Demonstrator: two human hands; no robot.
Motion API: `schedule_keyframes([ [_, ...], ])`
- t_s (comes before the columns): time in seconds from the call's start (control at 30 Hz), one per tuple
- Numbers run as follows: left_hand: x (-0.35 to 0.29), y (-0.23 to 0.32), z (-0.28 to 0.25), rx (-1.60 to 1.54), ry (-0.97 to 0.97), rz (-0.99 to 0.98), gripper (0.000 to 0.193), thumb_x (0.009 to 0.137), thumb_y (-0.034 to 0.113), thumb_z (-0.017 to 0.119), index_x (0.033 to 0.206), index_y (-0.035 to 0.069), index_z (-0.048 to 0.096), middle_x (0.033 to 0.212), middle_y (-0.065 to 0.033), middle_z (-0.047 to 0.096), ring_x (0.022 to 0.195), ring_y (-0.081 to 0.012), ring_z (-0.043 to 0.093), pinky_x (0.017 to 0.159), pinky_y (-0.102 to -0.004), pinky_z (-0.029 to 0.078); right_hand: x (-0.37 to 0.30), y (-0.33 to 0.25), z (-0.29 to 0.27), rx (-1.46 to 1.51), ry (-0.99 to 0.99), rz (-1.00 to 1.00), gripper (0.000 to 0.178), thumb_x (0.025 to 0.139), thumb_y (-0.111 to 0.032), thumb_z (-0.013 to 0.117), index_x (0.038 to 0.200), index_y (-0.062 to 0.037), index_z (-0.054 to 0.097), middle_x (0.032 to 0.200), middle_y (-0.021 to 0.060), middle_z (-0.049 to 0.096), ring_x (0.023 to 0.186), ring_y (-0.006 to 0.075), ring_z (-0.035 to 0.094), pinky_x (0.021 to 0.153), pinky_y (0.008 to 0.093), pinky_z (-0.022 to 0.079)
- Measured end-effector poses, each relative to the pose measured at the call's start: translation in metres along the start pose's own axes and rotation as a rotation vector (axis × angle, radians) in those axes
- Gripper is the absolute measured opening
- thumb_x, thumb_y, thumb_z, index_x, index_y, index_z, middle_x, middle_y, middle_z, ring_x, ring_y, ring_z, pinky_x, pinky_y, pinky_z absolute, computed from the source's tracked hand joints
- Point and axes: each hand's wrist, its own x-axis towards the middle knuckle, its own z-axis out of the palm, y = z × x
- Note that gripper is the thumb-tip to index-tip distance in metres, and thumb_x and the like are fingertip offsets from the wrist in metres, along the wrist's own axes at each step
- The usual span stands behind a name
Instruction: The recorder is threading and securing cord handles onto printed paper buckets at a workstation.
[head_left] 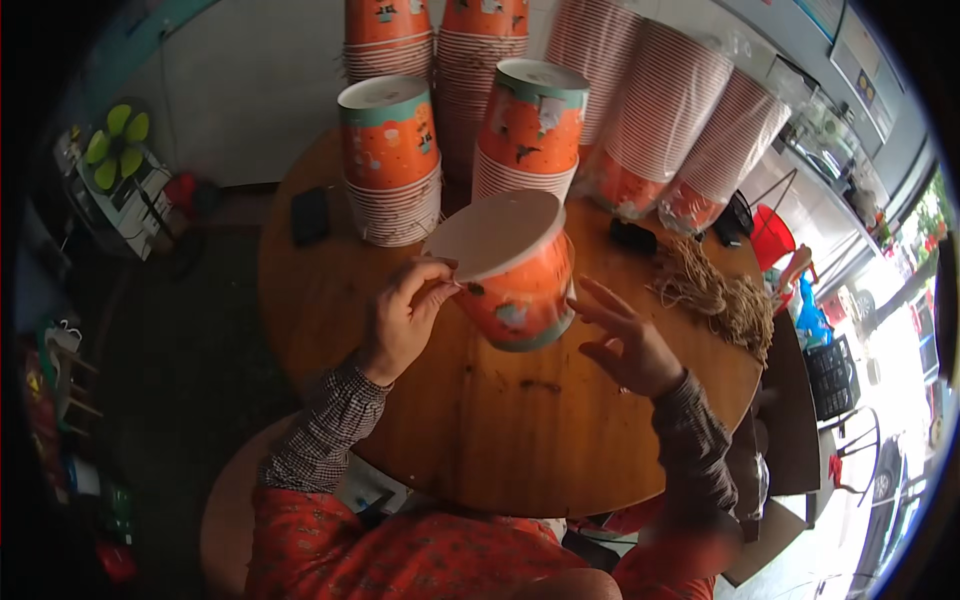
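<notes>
An orange paper bucket (525,285) with a green band round its base is tilted over the table, its pale open mouth facing up and toward the left. My left hand (402,318) pinches the near left edge of its rim between thumb and fingers. A small dark spot shows on the bucket beside those fingertips; I cannot make out what it is. At the bucket's right side, my right hand (640,345) is open with fingers apart, the fingertips close to the wall. Whether they touch it I cannot tell.
Upside-down bucket stacks (390,150) stand behind on the round wooden table (480,430). Bucket stacks wrapped in clear plastic (665,100) lean at the back right. A bundle of tan strings (710,295) lies right of my hand. A dark flat object (310,216) rests at the left edge.
</notes>
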Motion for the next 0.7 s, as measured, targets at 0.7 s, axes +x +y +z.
schedule_keyframes([
  [0.7,0.151,-0.173,-0.098,-1.044,0.602,-0.673,0.016,0.091,0.008,0.06,0.106,0.003,0.061,0.104,-0.0068,0.065,0.101,-0.0176,0.06,0.088,-0.0345,0.052,0.013,-0.006,0.057,0.161,0.375,-0.116,0.038,0.081,0.006,0.062,0.119,-0.0011,0.06,0.131,0.0151,0.051,0.094,0.0186,0.063,0.075,0.028,0.054],
])
